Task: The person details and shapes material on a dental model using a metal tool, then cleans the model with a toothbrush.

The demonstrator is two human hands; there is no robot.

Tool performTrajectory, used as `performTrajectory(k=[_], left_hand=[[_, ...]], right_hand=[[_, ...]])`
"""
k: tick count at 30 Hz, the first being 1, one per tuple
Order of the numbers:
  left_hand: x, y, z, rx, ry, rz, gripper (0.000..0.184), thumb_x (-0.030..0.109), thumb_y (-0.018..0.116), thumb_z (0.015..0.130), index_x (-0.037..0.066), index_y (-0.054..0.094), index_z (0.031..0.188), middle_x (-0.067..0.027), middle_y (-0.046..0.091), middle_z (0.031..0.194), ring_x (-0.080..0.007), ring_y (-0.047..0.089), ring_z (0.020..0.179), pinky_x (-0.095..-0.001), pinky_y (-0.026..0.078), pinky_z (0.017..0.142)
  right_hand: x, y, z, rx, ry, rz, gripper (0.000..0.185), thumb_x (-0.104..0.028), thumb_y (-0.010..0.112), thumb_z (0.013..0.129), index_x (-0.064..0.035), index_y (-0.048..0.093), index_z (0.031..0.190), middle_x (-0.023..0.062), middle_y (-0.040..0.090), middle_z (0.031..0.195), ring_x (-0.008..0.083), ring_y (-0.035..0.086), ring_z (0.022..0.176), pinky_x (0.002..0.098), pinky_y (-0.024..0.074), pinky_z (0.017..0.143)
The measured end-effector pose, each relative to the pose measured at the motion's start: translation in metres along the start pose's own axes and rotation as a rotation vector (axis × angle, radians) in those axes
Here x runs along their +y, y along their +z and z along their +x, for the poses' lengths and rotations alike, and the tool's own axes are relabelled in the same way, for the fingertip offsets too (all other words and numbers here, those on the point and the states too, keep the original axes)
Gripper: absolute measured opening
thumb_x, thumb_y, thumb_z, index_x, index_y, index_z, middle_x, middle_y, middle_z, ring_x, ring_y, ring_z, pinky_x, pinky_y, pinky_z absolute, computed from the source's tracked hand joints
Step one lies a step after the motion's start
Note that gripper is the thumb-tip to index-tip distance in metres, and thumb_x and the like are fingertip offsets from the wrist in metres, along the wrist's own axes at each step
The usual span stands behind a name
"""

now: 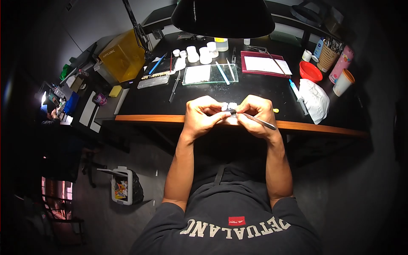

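Between my two hands, just over the table's wooden front edge, is a small white piece whose details are too small to make out. My left hand pinches its left side with thumb and fingertips. My right hand is closed around a slim dark-handled tool, its handle slanting down to the right. The tool's tip is near the white piece, partly hidden by my fingers. Beyond my hands lies a glass plate with a white pad and a light blue stick on it.
A black lamp shade hangs over the table's far side. White jars stand behind the glass plate. On the right are a syringe, a white bag and a red bowl. Another person sits at the far left.
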State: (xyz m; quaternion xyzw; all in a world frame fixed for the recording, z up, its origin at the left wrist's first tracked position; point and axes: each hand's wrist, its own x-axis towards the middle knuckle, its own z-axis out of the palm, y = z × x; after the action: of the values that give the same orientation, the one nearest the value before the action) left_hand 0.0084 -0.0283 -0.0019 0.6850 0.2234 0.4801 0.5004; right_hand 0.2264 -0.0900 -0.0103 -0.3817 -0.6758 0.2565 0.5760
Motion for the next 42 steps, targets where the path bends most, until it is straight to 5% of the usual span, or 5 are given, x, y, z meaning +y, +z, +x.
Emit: performTrajectory(k=[5,8,29,42], left_hand=[[-0.002,-0.005,-0.001,-0.031,-0.023,0.085,0.015,-0.005,0.086,0.086,-0.005,0.075,0.097,-0.011,0.078,0.092,-0.0126,0.076,0.082,-0.024,0.063,0.07],[-0.002,-0.003,0.0,0.033,-0.057,0.054,0.015,0.0,0.087,0.086,-0.005,0.078,0.096,-0.0116,0.08,0.088,-0.0117,0.076,0.075,-0.0248,0.062,0.069],[0.0,-0.004,0.003,0.067,-0.104,0.074,0.016,0.005,0.086,0.089,-0.005,0.079,0.1,-0.0101,0.08,0.086,-0.0086,0.073,0.075,-0.024,0.061,0.068],[-0.003,-0.006,0.005,0.067,-0.109,0.092,0.016,0.006,0.086,0.09,-0.005,0.079,0.099,-0.0084,0.078,0.082,-0.0077,0.071,0.072,-0.0235,0.059,0.066]], right_hand=[[0.0,0.004,0.0,0.057,0.03,0.008,0.007,-0.003,0.074,0.077,0.0021,0.07,0.08,0.0092,0.071,0.075,0.0128,0.069,0.066,0.0279,0.0531,0.059],[-0.004,0.0,0.0,-0.017,-0.04,-0.037,0.006,0.008,0.071,0.086,0.0037,0.067,0.085,0.0081,0.071,0.083,0.0082,0.069,0.071,0.0226,0.0539,0.061],[-0.002,0.001,0.0,-0.033,-0.05,0.013,0.008,0.011,0.069,0.089,0.0039,0.066,0.088,0.0077,0.07,0.082,0.0097,0.07,0.07,0.0241,0.0551,0.061],[-0.007,0.003,0.001,0.046,-0.03,-0.042,0.005,0.0,0.073,0.075,0.0008,0.07,0.078,0.0076,0.07,0.076,0.0119,0.068,0.067,0.027,0.0521,0.059]])
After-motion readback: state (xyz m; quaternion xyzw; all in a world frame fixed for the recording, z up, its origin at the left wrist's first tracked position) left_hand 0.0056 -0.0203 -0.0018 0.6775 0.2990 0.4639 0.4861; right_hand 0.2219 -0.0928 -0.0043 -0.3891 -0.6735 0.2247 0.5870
